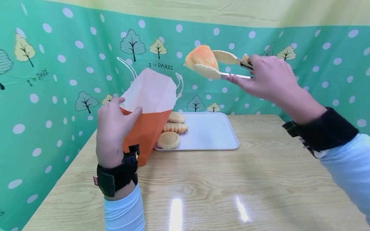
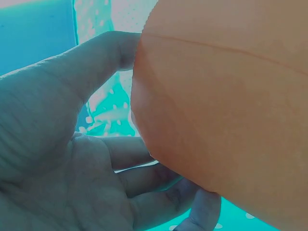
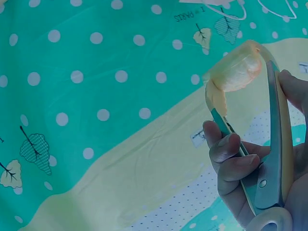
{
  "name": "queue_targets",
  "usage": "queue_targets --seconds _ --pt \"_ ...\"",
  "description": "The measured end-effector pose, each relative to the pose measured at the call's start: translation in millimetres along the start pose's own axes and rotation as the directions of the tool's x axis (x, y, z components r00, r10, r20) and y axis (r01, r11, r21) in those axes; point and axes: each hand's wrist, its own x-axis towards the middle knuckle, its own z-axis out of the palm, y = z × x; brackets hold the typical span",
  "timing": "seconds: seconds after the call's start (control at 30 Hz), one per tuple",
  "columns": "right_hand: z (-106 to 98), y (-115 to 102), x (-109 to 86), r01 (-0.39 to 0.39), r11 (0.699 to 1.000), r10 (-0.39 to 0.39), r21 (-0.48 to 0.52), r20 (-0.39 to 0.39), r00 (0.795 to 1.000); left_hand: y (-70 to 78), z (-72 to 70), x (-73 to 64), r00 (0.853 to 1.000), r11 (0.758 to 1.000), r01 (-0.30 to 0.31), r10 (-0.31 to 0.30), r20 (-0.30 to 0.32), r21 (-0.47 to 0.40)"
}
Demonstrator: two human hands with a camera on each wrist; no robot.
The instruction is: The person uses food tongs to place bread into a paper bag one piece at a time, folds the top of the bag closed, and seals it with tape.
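Head view showed the right hand [image 1: 271, 77] raised above the bench [image 1: 216, 179], its grip closed around a pair of tongs [image 1: 228, 57]. Pinched between the tongs' cream-coloured, scalloped ends was a golden, roughly triangular pastry [image 1: 200, 57], up in the air, to the right of the orange paper bag [image 1: 147, 128] and higher than its mouth. Right wrist view showed the thumb along one arm of the tongs and the fingers curled against the other.

The left hand [image 1: 111, 128] held the bag at its rim, the grip spread wide with the thumb well apart from the fingers; left wrist view showed some fingertips hidden behind the orange paper. The bag leaned over the left part of the bench, its white inside visible.

Toward the bench's far edge lay a white tray [image 1: 211, 131]. By the tray's left end, partly behind the bag, sat a round pie [image 1: 168, 140] nearest the front, a ridged roll [image 1: 176, 128] behind it and a smooth bun [image 1: 176, 117] farthest back. Green dotted cloth [image 1: 86, 48] hung beyond the bench's far and left edges.
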Motion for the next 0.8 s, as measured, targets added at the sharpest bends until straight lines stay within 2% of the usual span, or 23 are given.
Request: queue_targets --seconds 0.33,0.8 --pt "-7.9 -23.0 6.0 0.071 0.997 -0.070 0.024 -0.035 0.997 -0.7 -1.2 -1.5 1.000 1.000 -0.012 0.012 -0.003 0.007" --pt "-4.6 -46.3 9.3 0.107 0.994 -0.107 0.011 0.041 0.993 0.1 -1.7 -2.8 0.999 0.999 -0.042 0.043 0.022 -0.012"
